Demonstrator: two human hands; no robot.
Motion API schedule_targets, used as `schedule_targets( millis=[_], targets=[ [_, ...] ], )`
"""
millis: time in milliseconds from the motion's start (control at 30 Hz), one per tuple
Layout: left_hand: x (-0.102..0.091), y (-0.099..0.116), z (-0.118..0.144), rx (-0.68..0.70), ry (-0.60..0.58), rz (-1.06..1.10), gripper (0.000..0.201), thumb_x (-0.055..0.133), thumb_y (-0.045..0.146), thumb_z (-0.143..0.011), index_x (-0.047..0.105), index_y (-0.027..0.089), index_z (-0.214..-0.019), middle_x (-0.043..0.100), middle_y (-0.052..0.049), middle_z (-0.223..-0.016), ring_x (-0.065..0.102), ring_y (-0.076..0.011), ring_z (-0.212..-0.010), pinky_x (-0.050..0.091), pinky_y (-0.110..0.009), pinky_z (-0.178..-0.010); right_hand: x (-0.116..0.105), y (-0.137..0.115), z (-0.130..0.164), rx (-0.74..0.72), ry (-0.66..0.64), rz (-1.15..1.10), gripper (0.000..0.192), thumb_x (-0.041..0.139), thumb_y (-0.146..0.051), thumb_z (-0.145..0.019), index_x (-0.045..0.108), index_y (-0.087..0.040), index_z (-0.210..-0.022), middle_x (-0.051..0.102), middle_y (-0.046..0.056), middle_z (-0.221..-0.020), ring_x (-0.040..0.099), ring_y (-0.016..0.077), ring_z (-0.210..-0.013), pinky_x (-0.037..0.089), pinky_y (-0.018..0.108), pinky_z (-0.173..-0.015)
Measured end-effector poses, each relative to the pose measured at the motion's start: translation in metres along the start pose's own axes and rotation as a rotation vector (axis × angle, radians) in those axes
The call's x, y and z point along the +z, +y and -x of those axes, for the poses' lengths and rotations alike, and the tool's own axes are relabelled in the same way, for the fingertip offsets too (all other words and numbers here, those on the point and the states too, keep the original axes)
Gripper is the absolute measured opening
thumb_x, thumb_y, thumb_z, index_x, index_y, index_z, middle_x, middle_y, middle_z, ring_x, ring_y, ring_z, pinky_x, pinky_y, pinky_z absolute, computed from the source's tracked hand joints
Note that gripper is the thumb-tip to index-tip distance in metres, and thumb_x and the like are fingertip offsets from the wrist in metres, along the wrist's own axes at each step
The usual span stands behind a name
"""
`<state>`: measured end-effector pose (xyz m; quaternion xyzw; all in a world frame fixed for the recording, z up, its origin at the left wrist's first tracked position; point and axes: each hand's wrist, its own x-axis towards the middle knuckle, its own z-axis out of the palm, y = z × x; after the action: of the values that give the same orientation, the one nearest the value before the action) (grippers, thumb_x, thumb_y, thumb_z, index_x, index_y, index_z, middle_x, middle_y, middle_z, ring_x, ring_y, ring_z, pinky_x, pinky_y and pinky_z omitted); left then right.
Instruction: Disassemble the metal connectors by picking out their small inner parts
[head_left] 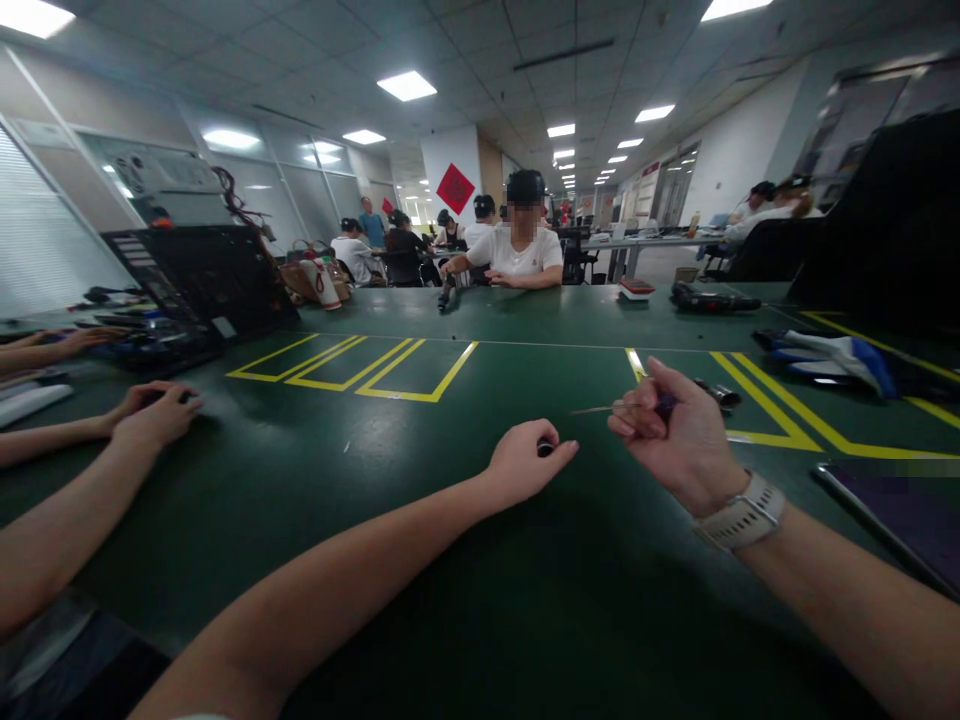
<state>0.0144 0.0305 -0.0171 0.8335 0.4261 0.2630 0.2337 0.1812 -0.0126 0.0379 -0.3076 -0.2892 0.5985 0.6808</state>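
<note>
I was at a big flat dark green table (420, 450), a bit shiny, w/ bright yellow tape (874, 449) stuck on it in box-like lines. The room was long, w/ square white ceiling lamps (406, 86) up top & a red diamond-shaped sign (455, 189) on a white pillar (450, 150). A person in a white top & black cap (525, 262) was across from me, 1 hand by a dark tool-like thing (448, 292). Another person's bare hands (150, 415) were on my L side, curled on a dark lump (185, 397).

My R hand (679, 435) had its fingers bent in, pinching a thin tool w/ a metal rod & dark purple-blue handle (666, 404). The tool was up over the table, rod pointing L, tip near my L hand (521, 465). My L hand was curled round a small round black thing (544, 448) w/ a pale shiny rim; most of it was hid, so I couldn't tell its full shape.

The rod was straight & thin. On my R wrist, a pale beige watch strap (742, 515) had long slots & looked rubbery. Past that hand lay a shiny round metal tube (724, 396) & a crumpled blue, white & black cloth glove (862, 365). A flat dark phone-like slab (915, 510) lay nr my R arm.
</note>
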Motion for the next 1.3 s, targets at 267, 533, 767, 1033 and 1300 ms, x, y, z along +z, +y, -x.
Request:
schedule_targets(
  millis=[267, 533, 767, 1033, 1300],
  targets=[
    [-0.006, -0.028, -0.011, 0.024, 0.069, 0.210, 0.033, 0.070, 0.028, -0.065, 0.050, 0.017, -0.090, 0.054, 0.000, -0.085, 0.051, -0.0141, -0.076, 0.042, -0.027, -0.067, -0.016, 0.023, -0.009, -0.031, -0.021, 0.083, 0.039, 0.053, -0.033, -0.079, 0.042, -0.019, -0.044, 0.025, -0.007, -0.036, 0.021, 0.0074, -0.037, 0.030, 0.023, -0.043],
    [-0.003, -0.028, -0.012, 0.059, 0.063, 0.163, 0.022, 0.068, 0.032, -0.068, 0.054, 0.016, -0.075, 0.055, 0.001, -0.073, 0.051, -0.0132, -0.069, 0.041, -0.026, -0.064, -0.014, 0.048, 0.012, -0.207, -0.165, 0.530, 0.027, 0.058, -0.038, -0.080, 0.060, -0.019, -0.061, 0.047, -0.004, -0.050, 0.041, 0.0111, -0.048, 0.030, 0.026, -0.049],
    [-0.004, -0.024, -0.008, 0.093, 0.006, 0.024, 0.018, 0.065, 0.030, -0.072, 0.054, 0.015, -0.074, 0.055, 0.001, -0.073, 0.050, -0.0125, -0.069, 0.039, -0.025, -0.062, -0.012, 0.049, 0.021, -0.386, -0.211, 0.829, 0.031, 0.054, -0.037, -0.083, 0.057, -0.021, -0.057, 0.049, -0.002, -0.055, 0.045, 0.0145, -0.056, 0.031, 0.029, -0.057],
    [-0.004, -0.016, -0.004, 0.130, 0.000, -0.141, 0.010, 0.060, 0.026, -0.074, 0.056, 0.017, -0.076, 0.056, 0.000, -0.074, 0.052, -0.0140, -0.070, 0.038, -0.025, -0.061, -0.009, 0.049, 0.022, -0.363, -0.199, 0.833, 0.030, 0.059, -0.034, -0.078, 0.058, -0.020, -0.051, 0.052, -0.001, -0.056, 0.045, 0.0148, -0.058, 0.030, 0.030, -0.060],
    [-0.006, -0.017, -0.004, 0.151, -0.025, -0.044, 0.012, 0.061, 0.027, -0.073, 0.055, 0.017, -0.075, 0.055, 0.002, -0.073, 0.051, -0.0126, -0.069, 0.038, -0.024, -0.061, -0.016, 0.055, 0.009, -0.109, -0.024, 0.495, 0.031, 0.057, -0.042, -0.075, 0.056, -0.019, -0.055, 0.053, 0.000, -0.052, 0.050, 0.0153, -0.052, 0.041, 0.030, -0.055]
  ],
)
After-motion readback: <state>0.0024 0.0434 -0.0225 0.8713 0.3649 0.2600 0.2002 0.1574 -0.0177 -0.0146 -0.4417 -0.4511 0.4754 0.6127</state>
